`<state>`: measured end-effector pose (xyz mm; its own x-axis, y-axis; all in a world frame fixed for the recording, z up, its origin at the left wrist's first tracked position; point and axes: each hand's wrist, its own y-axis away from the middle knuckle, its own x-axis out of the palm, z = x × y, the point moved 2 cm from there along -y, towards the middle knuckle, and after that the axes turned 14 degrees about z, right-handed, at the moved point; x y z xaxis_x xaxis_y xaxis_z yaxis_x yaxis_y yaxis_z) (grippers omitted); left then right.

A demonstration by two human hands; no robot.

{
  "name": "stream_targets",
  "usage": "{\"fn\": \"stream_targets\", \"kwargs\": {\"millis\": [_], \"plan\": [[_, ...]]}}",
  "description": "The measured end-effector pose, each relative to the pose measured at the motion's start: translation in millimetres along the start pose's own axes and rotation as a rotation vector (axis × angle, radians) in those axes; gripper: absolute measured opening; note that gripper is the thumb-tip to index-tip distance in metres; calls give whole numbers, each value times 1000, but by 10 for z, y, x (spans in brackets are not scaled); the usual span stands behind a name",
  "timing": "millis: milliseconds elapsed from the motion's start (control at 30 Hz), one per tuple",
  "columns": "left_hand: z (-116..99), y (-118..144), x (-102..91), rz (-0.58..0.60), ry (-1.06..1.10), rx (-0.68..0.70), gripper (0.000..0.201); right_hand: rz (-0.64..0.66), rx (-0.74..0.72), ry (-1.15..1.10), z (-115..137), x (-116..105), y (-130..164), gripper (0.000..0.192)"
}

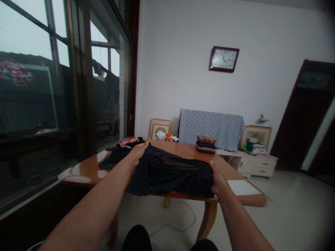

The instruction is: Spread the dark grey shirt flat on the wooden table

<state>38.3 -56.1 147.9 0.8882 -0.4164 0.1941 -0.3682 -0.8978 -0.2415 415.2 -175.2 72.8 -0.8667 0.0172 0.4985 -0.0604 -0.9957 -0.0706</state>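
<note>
Left hand (pixel 138 151), right hand (pixel 218 181): each gripping one end of black garment (pixel 172 170), spread on near edge of wooden table (pixel 86 170). White pad (pixel 242 187): one, right. Crumpled dark clothes (pixel 117 153): one heap, left. Folded stack (pixel 206 143): one, far. Wall clock (pixel 224 59): one.

Matt black cloth garment (pixel 172 170) on a glossy (reflective) wooden table (pixel 91 167).
</note>
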Motion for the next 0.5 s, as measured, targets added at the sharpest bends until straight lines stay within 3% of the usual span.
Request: {"fn": "stream_targets", "kwargs": {"millis": [300,500], "plan": [[64,28,36,27,-117,7,48,-26,32,5,-74,-160,-105,49],[396,33,-122,-118,-689,4,50,-106,94,84,-227,-275,-234,40]]}}
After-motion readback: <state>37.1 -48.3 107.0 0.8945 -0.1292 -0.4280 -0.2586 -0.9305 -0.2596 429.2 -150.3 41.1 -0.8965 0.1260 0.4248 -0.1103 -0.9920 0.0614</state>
